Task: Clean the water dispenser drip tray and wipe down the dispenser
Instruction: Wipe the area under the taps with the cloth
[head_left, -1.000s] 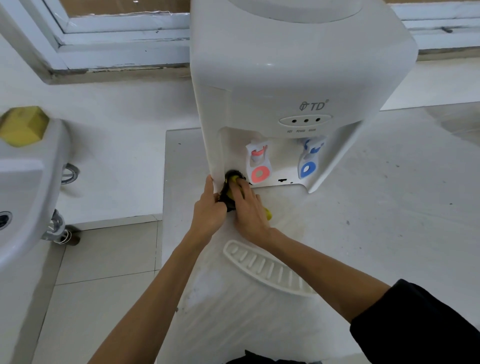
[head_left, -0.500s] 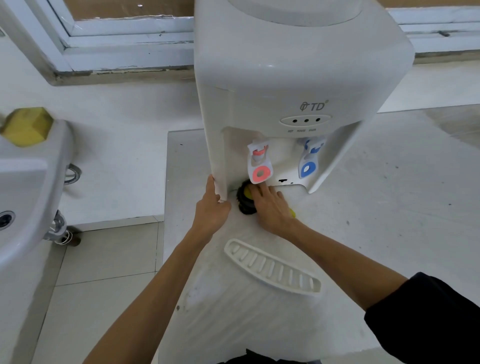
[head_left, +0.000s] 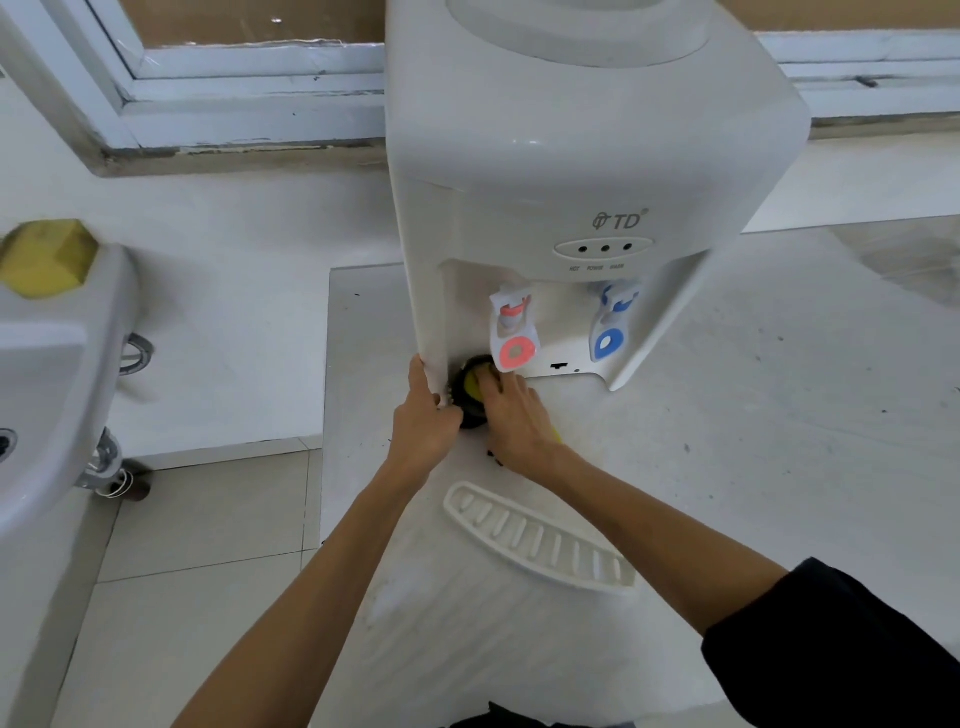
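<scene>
bracing the dispenser (head_left: 571, 156) corner, left hand (head_left: 423, 426) lies flat; right hand (head_left: 514, 421) presses the sponge (head_left: 474, 385) beside it.

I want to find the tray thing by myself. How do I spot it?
Start at the big white water dispenser on the counter. Look nearer, below the right hand. The drip tray lies flat there, a long curved cream piece with a row of slots.

the pale, scuffed surface (head_left: 753, 467) carries a white water dispenser (head_left: 571, 171) standing upright at its back left. in front of it, well apart, a white slotted drip tray cover (head_left: 535, 540) lies flat. a yellow and black scrubber (head_left: 470, 389) sits at the dispenser's base.
</scene>
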